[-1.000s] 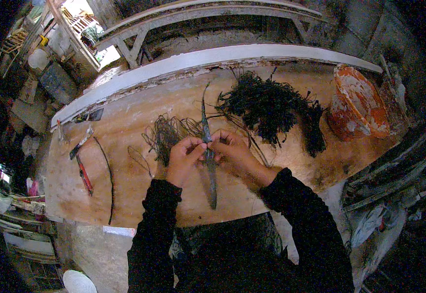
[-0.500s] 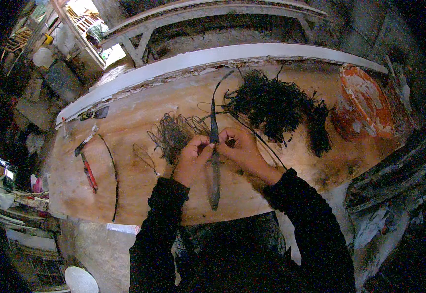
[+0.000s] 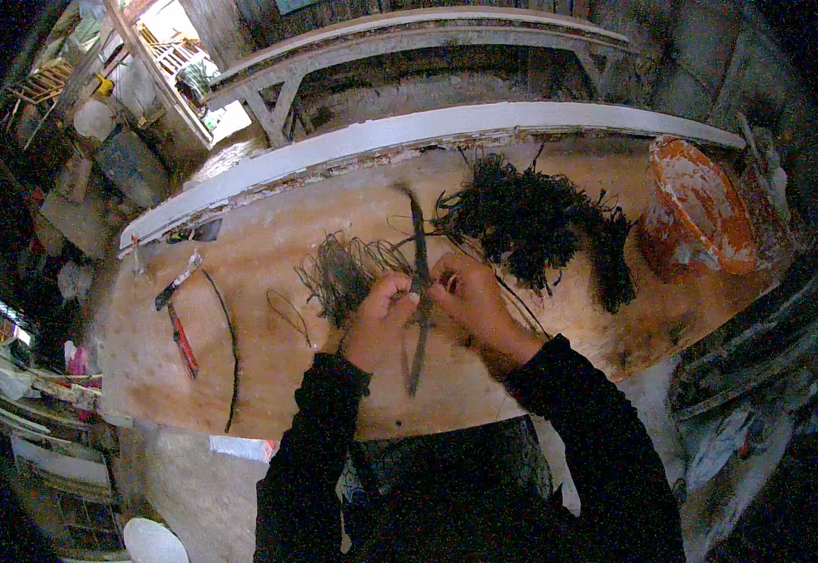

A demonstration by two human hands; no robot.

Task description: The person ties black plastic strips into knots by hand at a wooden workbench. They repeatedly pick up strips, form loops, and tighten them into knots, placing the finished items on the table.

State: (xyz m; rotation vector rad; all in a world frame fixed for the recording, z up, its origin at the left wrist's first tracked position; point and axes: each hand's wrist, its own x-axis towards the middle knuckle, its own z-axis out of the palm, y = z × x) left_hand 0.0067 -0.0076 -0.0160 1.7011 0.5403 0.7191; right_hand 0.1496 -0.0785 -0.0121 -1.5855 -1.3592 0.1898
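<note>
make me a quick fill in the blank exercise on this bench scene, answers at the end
1. Of the left hand and right hand, the ____ is nearer the bucket.
2. The dark strip is handled by ____ (one hand or both hands).
3. The red tool lies ____ of the curved black strand.
4. Under pale smears, the bucket is coloured ____.

Answers: right hand; both hands; left; orange

A narrow dark strip (image 3: 419, 239) is held between the left hand (image 3: 381, 319) and right hand (image 3: 482, 308) above the desk (image 3: 277, 403). Looped wiry strands (image 3: 338, 270) are bunched beside the left hand; a red tool (image 3: 183, 344) is laid farther left. Rightward, a black tangle (image 3: 526, 216) and smeared orange bucket (image 3: 655, 239) are set.
</note>
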